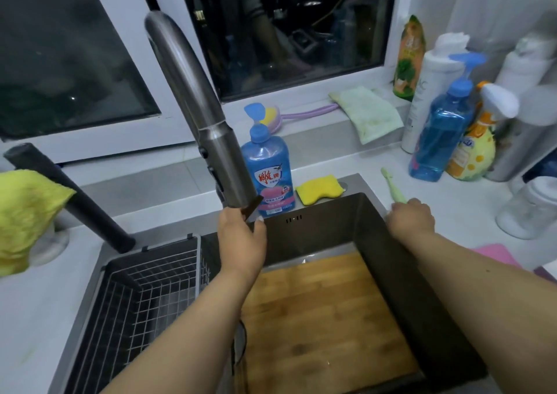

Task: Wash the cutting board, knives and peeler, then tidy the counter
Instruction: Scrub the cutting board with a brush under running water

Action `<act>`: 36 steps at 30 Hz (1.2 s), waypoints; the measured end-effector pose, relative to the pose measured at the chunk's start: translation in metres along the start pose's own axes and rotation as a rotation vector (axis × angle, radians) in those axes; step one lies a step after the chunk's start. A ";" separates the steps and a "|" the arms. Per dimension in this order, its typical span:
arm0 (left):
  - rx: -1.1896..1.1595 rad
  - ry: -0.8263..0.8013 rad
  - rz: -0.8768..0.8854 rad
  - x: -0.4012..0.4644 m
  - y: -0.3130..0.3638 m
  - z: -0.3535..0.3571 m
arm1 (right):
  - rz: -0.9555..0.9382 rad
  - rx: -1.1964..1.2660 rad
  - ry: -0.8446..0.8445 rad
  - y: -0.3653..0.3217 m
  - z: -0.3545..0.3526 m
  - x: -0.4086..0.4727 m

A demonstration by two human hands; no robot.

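Board [325,318] lies flat in the sink [401,261], below both hands. Left hand [241,237] is curled round a knife [250,208], its dark blade poking up just under the faucet [211,140]. Right hand [411,216] is closed on the pale green peeler [391,184] at the sink's rim.

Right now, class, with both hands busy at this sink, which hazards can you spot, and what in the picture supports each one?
1. The left hand grips a dark knife right under the faucet; wet fingers could slip onto the blade.
2. The right hand holds the green peeler at the sink rim, outside the gaze; it may drop.
3. The cutting board leans in the basin and could shift.
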State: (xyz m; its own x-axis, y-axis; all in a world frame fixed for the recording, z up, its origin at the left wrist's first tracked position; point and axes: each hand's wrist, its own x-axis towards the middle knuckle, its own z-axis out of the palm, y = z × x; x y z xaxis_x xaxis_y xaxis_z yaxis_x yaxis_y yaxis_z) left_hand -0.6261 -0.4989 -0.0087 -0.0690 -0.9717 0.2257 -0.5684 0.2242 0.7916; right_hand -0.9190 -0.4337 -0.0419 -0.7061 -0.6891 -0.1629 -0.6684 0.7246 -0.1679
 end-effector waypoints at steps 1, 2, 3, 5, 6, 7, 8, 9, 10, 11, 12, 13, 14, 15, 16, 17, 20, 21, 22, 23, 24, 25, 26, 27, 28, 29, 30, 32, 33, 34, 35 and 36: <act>0.004 0.001 0.006 0.005 -0.002 0.000 | 0.000 0.020 0.028 0.000 0.000 -0.001; 0.011 -0.004 -0.002 0.009 -0.002 -0.001 | 0.000 0.069 0.063 0.000 0.001 -0.003; 0.014 -0.015 -0.019 0.014 -0.004 -0.002 | 0.004 0.143 0.105 0.000 0.000 -0.007; 0.027 -0.059 -0.066 0.023 -0.004 -0.003 | 0.010 0.305 0.204 -0.005 -0.004 -0.020; 0.038 -0.093 -0.080 0.028 -0.003 -0.004 | 0.002 0.372 0.247 -0.009 -0.007 -0.028; 0.054 -0.131 -0.085 0.033 -0.003 -0.004 | -0.017 0.428 0.279 -0.013 -0.010 -0.038; 0.070 -0.166 -0.085 0.037 -0.003 -0.005 | -0.045 0.476 0.306 -0.017 -0.012 -0.047; 0.080 -0.193 -0.087 0.040 -0.004 -0.005 | -0.084 0.523 0.332 -0.022 -0.014 -0.057; 0.076 -0.211 -0.096 0.043 -0.004 -0.006 | -0.128 0.572 0.351 -0.027 -0.016 -0.067; 0.065 -0.223 -0.109 0.045 -0.004 -0.006 | -0.164 0.627 0.359 -0.032 -0.020 -0.076; 0.056 -0.227 -0.116 0.047 -0.005 -0.006 | -0.188 0.688 0.352 -0.037 -0.024 -0.086; 0.054 -0.228 -0.118 0.048 -0.005 -0.006 | -0.204 0.749 0.336 -0.043 -0.029 -0.096; 0.052 -0.228 -0.120 0.049 -0.005 -0.007 | -0.216 0.806 0.318 -0.049 -0.034 -0.104; 0.046 -0.228 -0.126 0.050 -0.006 -0.007 | -0.220 0.869 0.300 -0.054 -0.039 -0.112; 0.038 -0.229 -0.134 0.051 -0.005 -0.008 | -0.215 0.942 0.280 -0.058 -0.044 -0.118; 0.028 -0.233 -0.145 0.051 -0.004 -0.009 | -0.198 1.024 0.254 -0.061 -0.048 -0.123; -0.009 -0.248 -0.152 0.051 -0.002 -0.012 | -0.103 1.255 0.136 -0.068 -0.054 -0.127; -0.013 -0.252 -0.149 0.051 -0.001 -0.013 | -0.072 1.327 0.090 -0.069 -0.054 -0.126; -0.019 -0.255 -0.149 0.051 0.000 -0.015 | -0.044 1.389 0.037 -0.071 -0.054 -0.126; -0.025 -0.255 -0.154 0.051 0.001 -0.016 | -0.024 1.432 -0.015 -0.072 -0.054 -0.125; -0.027 -0.251 -0.160 0.050 0.001 -0.016 | -0.017 1.457 -0.064 -0.073 -0.053 -0.124; -0.026 -0.244 -0.166 0.050 0.002 -0.017 | -0.023 1.478 -0.114 -0.074 -0.052 -0.124; -0.024 -0.235 -0.173 0.050 0.003 -0.017 | -0.035 1.508 -0.165 -0.076 -0.051 -0.123; -0.018 -0.225 -0.178 0.050 0.004 -0.018 | -0.046 1.554 -0.214 -0.077 -0.049 -0.123; -0.015 -0.213 -0.181 0.050 0.006 -0.019 | -0.054 1.615 -0.261 -0.079 -0.048 -0.124; -0.018 -0.203 -0.181 0.051 0.007 -0.019 | -0.056 1.679 -0.299 -0.081 -0.047 -0.125; -0.029 -0.196 -0.183 0.050 0.008 -0.020 | -0.052 1.735 -0.325 -0.082 -0.047 -0.126; -0.060 -0.187 -0.192 0.048 0.010 -0.022 | -0.048 1.810 -0.343 -0.085 -0.049 -0.129; -0.075 -0.183 -0.194 0.047 0.011 -0.023 | -0.052 1.836 -0.344 -0.086 -0.050 -0.131; -0.082 -0.182 -0.193 0.046 0.012 -0.023 | -0.056 1.855 -0.346 -0.087 -0.051 -0.132; -0.077 -0.182 -0.193 0.045 0.012 -0.023 | -0.060 1.867 -0.352 -0.088 -0.052 -0.134; -0.065 -0.183 -0.196 0.045 0.012 -0.023 | -0.063 1.873 -0.359 -0.088 -0.053 -0.137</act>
State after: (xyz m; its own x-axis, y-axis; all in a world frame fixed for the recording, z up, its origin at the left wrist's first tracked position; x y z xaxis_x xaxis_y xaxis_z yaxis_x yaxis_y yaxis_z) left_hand -0.6169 -0.5381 0.0236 -0.1130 -0.9929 -0.0374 -0.5326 0.0288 0.8459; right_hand -0.7760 -0.4032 0.0469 -0.4555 -0.8576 -0.2386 0.5595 -0.0673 -0.8261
